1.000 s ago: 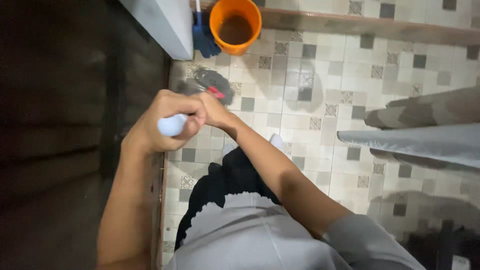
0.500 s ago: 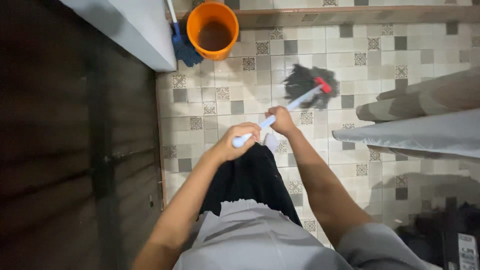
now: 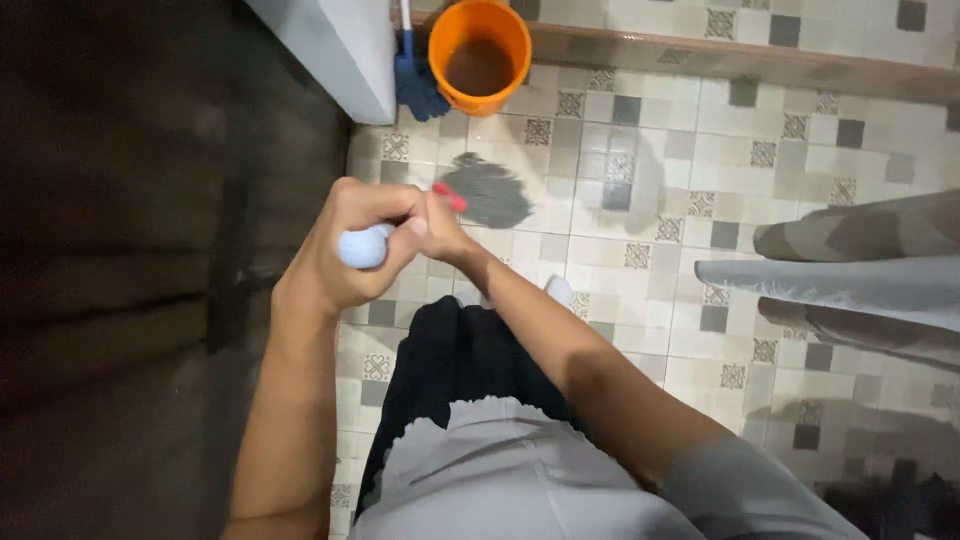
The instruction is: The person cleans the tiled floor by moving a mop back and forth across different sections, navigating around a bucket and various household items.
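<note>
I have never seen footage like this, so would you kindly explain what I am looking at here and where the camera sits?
The camera is worn on a person's head and looks straight down, so you see their own arms and clothes from above. There is no machine, only two bare hands. The left hand wraps the pale blue end of a mop handle, and the right hand grips it just beyond. The dark grey mop head rests on the patterned tile floor. An orange bucket stands at the top, with a blue mop beside it. Grey fabric shows at the right edge.
</note>
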